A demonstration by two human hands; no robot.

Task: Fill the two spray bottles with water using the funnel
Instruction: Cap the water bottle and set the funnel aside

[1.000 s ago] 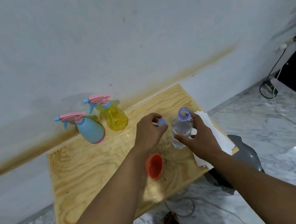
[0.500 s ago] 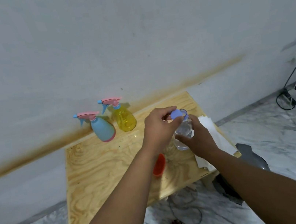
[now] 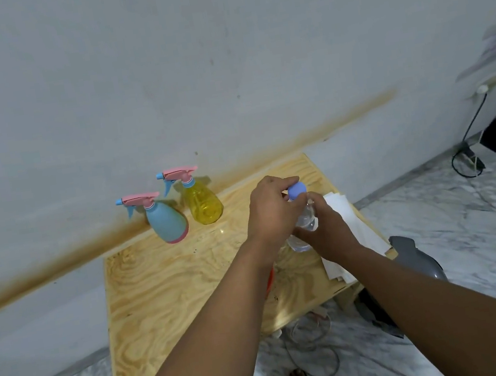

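Water bottle: a small clear plastic bottle [image 3: 305, 224] stands on the table near its right edge, at about 3 o'clock from the table centre; both hands are on it.
Cap: a round light-blue plastic cap [image 3: 296, 190] sits on the mouth of the bottle; I cannot tell if it is screwed tight.
Left hand: the left hand [image 3: 271, 210] comes from above, and its curled fingers and thumb pinch the blue cap.
Right hand: the right hand [image 3: 326, 227] grips the body of the clear bottle from the right side, with the fingers curled around it.
Funnel: of the orange plastic funnel [image 3: 269, 281] only a thin edge shows under the left forearm, at 6 o'clock from the bottle; how it lies I cannot tell.
Blue spray bottle: a light-blue plastic spray bottle with pink trigger head [image 3: 166, 219] stands upright at the back edge of the table, at 10 o'clock from the clear bottle, well apart from it.
Yellow spray bottle: a transparent yellow spray bottle with pink trigger head [image 3: 202, 202] stands just beside the blue one, at its 2 o'clock, close to the wall.
Table: a light plywood tabletop [image 3: 164, 284] stands against a white wall [image 3: 158, 72].
Paper: white folded paper sheets [image 3: 356, 229] lie at the right edge of the table, at 3 o'clock from the bottle, partly under the right hand.
Floor: grey marble tiles [image 3: 454, 221] with black cables [image 3: 465, 161] at 2 o'clock.
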